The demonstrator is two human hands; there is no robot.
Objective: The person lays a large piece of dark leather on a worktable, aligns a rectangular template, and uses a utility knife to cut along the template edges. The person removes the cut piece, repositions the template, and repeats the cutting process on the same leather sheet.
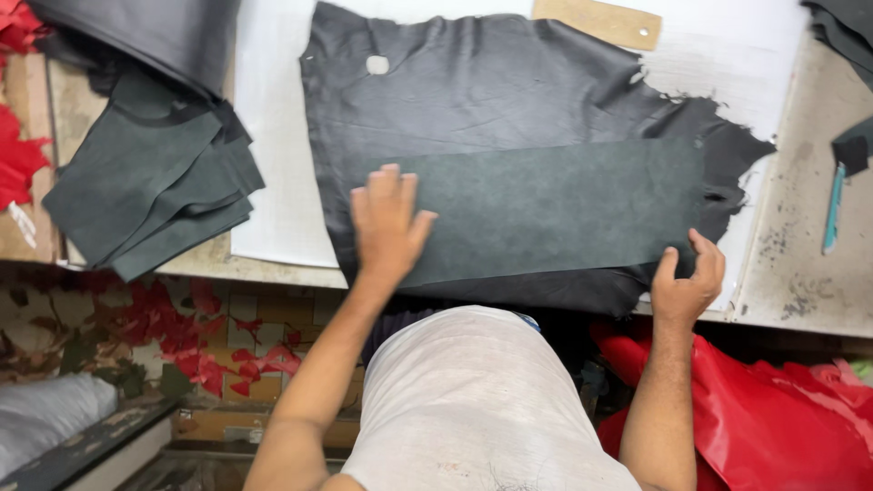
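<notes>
A large black leather hide (pixel 473 91) with ragged edges lies spread on a white cutting board (pixel 273 136). On top of it rests a long rectangular dark green-grey piece (pixel 564 205) with a matte surface. My left hand (pixel 386 223) lies flat, fingers apart, on the left end of that rectangle. My right hand (pixel 687 277) pinches the rectangle's lower right corner near the table's front edge.
A stack of cut dark pieces (pixel 150 182) sits at the left of the table. A tan wooden strip (pixel 596 20) lies at the top. A teal-handled tool (pixel 832 209) rests at the right. Red leather (pixel 782 409) lies below the table, with red scraps (pixel 209 350) on the floor.
</notes>
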